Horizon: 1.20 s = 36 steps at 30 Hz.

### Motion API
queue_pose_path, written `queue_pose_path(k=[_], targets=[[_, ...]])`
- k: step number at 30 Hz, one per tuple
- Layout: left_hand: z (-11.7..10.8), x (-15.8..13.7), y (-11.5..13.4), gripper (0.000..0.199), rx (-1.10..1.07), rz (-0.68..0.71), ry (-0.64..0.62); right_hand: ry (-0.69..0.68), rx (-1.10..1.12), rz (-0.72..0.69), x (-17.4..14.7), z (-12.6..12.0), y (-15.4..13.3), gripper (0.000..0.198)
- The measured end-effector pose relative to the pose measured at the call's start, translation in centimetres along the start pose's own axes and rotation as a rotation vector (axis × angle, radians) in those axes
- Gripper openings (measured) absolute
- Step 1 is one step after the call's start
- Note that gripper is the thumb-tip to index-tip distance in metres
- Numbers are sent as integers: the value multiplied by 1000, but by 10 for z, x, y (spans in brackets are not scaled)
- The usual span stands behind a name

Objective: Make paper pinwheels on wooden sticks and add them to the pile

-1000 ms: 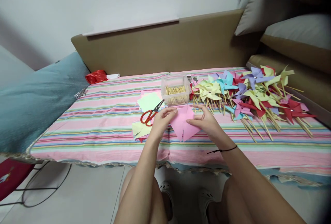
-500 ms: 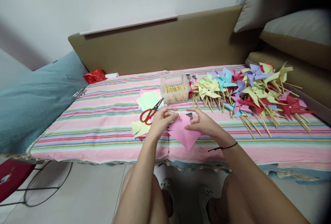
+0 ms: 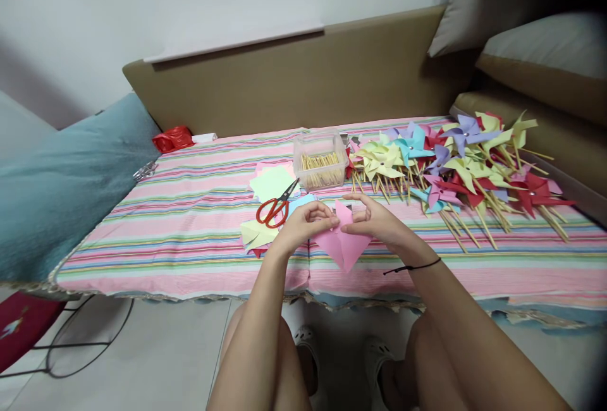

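Observation:
Between my two hands is a pink paper pinwheel piece [image 3: 345, 248], a cut square with its corners partly folded in. My left hand [image 3: 307, 224] pinches its left side near the middle with thumb and fingers. On the other side my right hand [image 3: 374, 224] has its thumb on the paper, fingers behind and the index finger raised. Red-handled scissors [image 3: 277, 207] lie left of my left hand. Under and beside them are a pale green paper stack [image 3: 274, 182] and cut yellow paper [image 3: 257, 234].
A clear plastic box [image 3: 320, 161] of thin wooden sticks stands behind my hands. Many finished paper pinwheels [image 3: 467, 171] on sticks are heaped at the right. A red plastic bag [image 3: 173, 139] and silver metal pieces [image 3: 145, 171] lie far left on the striped cloth [image 3: 190, 234].
My left hand has moved right and down to the middle of the pink paper, bringing a corner inward. The paper's upper point now stands between the hands.

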State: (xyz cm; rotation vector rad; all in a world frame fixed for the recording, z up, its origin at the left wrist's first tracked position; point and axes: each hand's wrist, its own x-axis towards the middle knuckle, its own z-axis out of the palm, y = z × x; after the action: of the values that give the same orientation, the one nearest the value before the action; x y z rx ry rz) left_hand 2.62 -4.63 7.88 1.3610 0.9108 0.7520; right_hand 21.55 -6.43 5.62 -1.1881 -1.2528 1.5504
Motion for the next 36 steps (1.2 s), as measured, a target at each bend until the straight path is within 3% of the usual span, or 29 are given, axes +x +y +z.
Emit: queue_pose_path(k=[8, 19, 27, 36], targets=[[-1, 2, -1, 24, 75, 78, -8, 89, 1, 51, 1, 1, -1, 72], [3, 5, -10, 37, 106, 61, 125, 86, 21, 43, 3, 4, 1, 73], [6, 4, -8, 40, 147, -26, 146, 81, -1, 59, 3, 4, 0, 73], [7, 5, -8, 39, 199, -25, 197, 84, 5, 40, 3, 6, 1, 70]])
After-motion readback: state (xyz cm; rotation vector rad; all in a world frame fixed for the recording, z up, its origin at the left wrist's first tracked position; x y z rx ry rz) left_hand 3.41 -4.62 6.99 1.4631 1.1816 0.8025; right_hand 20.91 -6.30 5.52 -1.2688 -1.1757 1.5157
